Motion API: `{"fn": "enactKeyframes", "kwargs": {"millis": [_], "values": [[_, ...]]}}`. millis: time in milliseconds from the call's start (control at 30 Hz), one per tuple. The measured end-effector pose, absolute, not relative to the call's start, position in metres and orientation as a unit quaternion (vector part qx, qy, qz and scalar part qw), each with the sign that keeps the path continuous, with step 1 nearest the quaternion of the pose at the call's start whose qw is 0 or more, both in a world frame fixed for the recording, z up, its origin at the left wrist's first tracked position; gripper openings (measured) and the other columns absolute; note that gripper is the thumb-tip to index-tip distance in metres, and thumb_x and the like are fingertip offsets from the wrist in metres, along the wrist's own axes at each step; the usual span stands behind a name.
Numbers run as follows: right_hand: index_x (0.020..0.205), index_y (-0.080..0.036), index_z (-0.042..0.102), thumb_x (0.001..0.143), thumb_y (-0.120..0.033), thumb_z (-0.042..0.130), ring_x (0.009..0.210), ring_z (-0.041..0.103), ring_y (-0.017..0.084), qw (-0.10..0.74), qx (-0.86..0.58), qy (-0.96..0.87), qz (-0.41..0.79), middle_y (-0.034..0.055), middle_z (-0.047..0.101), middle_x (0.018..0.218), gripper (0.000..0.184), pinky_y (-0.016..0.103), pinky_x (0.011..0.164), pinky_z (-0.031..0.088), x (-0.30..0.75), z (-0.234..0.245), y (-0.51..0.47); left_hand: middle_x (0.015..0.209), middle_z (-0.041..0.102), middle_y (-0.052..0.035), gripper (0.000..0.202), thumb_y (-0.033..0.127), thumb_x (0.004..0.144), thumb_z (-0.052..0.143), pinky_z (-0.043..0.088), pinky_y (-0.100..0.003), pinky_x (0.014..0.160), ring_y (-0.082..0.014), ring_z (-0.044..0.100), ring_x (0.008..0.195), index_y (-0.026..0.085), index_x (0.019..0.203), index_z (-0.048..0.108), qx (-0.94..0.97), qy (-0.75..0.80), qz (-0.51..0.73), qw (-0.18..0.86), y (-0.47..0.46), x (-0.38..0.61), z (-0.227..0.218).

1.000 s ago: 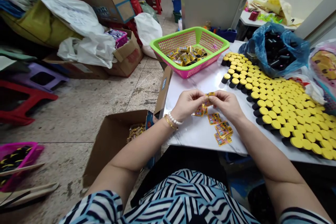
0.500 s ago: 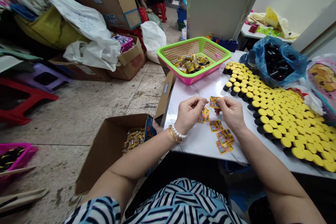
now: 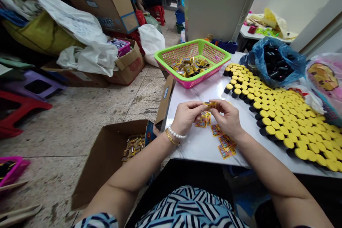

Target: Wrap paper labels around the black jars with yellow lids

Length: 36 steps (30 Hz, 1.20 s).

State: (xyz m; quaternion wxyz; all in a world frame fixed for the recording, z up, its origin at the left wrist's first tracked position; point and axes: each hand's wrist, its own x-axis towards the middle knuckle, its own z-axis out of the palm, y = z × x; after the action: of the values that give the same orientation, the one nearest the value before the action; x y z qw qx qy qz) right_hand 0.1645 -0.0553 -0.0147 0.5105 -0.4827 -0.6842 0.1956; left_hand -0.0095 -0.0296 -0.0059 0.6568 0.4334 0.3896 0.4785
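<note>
The left hand [image 3: 187,117] and right hand [image 3: 226,118] both pinch a small yellow printed paper packet [image 3: 210,104] between their fingertips at frame centre, just above loose yellow printed cards [image 3: 226,146] on the white marble counter [image 3: 196,148].

White marble-pattern tabletop [image 3: 197,148], upright black cylinders with yellow caps [image 3: 283,123] in close rows at right, green-and-pink plastic basket [image 3: 192,50] at far end, blue plastic bag [image 3: 275,66] beside rows, small printed yellow cards [image 3: 226,146] near front edge

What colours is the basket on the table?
The basket has a green rim and pink sides; head view.
</note>
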Motion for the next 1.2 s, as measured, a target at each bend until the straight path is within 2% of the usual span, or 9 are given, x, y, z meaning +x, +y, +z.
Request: {"fn": "enactKeyframes", "kwargs": {"millis": [133, 300, 433, 567, 667, 733, 833, 1033, 1200], "values": [[0.136, -0.026, 0.065, 0.092, -0.030, 0.072, 0.077, 0.068, 0.015, 0.486, -0.480, -0.693, 0.232, 0.0005, 0.075, 0.094, 0.044, 0.031, 0.076, 0.058, 0.174, -0.006, -0.055, 0.061, 0.066, -0.0020, 0.042, 0.043, 0.066, 0.094, 0.027, -0.020, 0.042, -0.0053, 0.045, 0.044, 0.012, 0.092, 0.082, 0.448, 0.389, 0.423, 0.685, -0.027, -0.013, -0.002], [0.124, -0.027, 0.075, 0.083, -0.041, 0.080, 0.108, 0.067, 0.029, 0.351, -0.532, -0.767, 0.075, 0.0116, 0.071, 0.127, 0.043, 0.042, 0.085, 0.058, 0.223, 0.007, -0.038, 0.070, 0.070, -0.0052, 0.036, 0.038, 0.068, 0.093, 0.019, -0.018, 0.038, -0.0033, 0.046, 0.044, 0.010, 0.085, 0.079, 0.393, 0.374, 0.408, 0.734, -0.016, -0.020, -0.006], [0.108, -0.024, 0.079, 0.082, -0.029, 0.076, 0.090, 0.069, 0.026, 0.241, -0.590, -0.768, 0.053, 0.0092, 0.075, 0.101, 0.027, 0.045, 0.087, 0.057, 0.244, -0.007, -0.022, 0.069, 0.066, -0.0009, 0.033, 0.030, 0.068, 0.092, 0.017, -0.015, 0.035, 0.0010, 0.039, 0.039, 0.007, 0.086, 0.077, 0.345, 0.347, 0.444, 0.751, -0.004, -0.025, -0.013], [0.113, -0.022, 0.077, 0.084, -0.031, 0.074, 0.082, 0.071, 0.021, 0.375, -0.588, -0.688, 0.201, 0.0069, 0.078, 0.101, 0.031, 0.044, 0.088, 0.060, 0.238, -0.008, -0.023, 0.080, 0.073, -0.0062, 0.022, 0.021, 0.077, 0.084, 0.017, -0.012, 0.034, 0.0017, 0.040, 0.041, 0.006, 0.090, 0.075, 0.305, 0.343, 0.439, 0.772, 0.001, -0.027, -0.013], [0.126, -0.022, 0.072, 0.084, -0.037, 0.078, 0.088, 0.076, 0.021, 0.478, -0.509, -0.598, 0.393, 0.0064, 0.078, 0.108, 0.045, 0.043, 0.089, 0.064, 0.230, 0.002, -0.028, 0.102, 0.079, -0.0146, 0.013, 0.016, 0.082, 0.078, 0.017, -0.011, 0.033, -0.0006, 0.051, 0.049, 0.007, 0.089, 0.072, 0.271, 0.340, 0.423, 0.795, 0.002, -0.030, -0.008], [0.127, -0.023, 0.070, 0.082, -0.038, 0.083, 0.094, 0.077, 0.022, 0.527, -0.468, -0.549, 0.449, 0.0061, 0.077, 0.112, 0.050, 0.045, 0.092, 0.065, 0.225, 0.008, -0.032, 0.109, 0.078, -0.0167, 0.012, 0.015, 0.085, 0.075, 0.018, -0.011, 0.033, -0.0009, 0.053, 0.050, 0.007, 0.093, 0.073, 0.267, 0.328, 0.404, 0.811, 0.001, -0.031, -0.005], [0.119, -0.023, 0.071, 0.080, -0.038, 0.086, 0.092, 0.077, 0.021, 0.557, -0.443, -0.521, 0.471, 0.0051, 0.076, 0.108, 0.045, 0.045, 0.091, 0.066, 0.218, 0.011, -0.036, 0.103, 0.078, -0.0138, 0.017, 0.015, 0.086, 0.075, 0.018, -0.010, 0.032, -0.0002, 0.052, 0.046, 0.008, 0.101, 0.074, 0.268, 0.311, 0.384, 0.827, 0.000, -0.030, -0.005], [0.113, -0.025, 0.073, 0.077, -0.038, 0.089, 0.093, 0.074, 0.020, 0.561, -0.423, -0.531, 0.473, 0.0038, 0.076, 0.106, 0.041, 0.041, 0.090, 0.066, 0.201, 0.008, -0.042, 0.077, 0.067, -0.0008, 0.020, 0.009, 0.082, 0.078, 0.019, -0.009, 0.031, 0.0002, 0.047, 0.042, 0.009, 0.101, 0.071, 0.236, 0.297, 0.375, 0.846, 0.001, -0.025, -0.008], [0.111, -0.023, 0.073, 0.077, -0.041, 0.088, 0.090, 0.072, 0.019, 0.538, -0.459, -0.569, 0.419, 0.0030, 0.075, 0.099, 0.041, 0.040, 0.092, 0.064, 0.198, 0.002, -0.041, 0.081, 0.069, -0.0025, 0.014, 0.009, 0.086, 0.075, 0.019, -0.009, 0.031, 0.0020, 0.042, 0.040, 0.009, 0.099, 0.070, 0.223, 0.271, 0.363, 0.863, 0.003, -0.025, -0.011]]}}
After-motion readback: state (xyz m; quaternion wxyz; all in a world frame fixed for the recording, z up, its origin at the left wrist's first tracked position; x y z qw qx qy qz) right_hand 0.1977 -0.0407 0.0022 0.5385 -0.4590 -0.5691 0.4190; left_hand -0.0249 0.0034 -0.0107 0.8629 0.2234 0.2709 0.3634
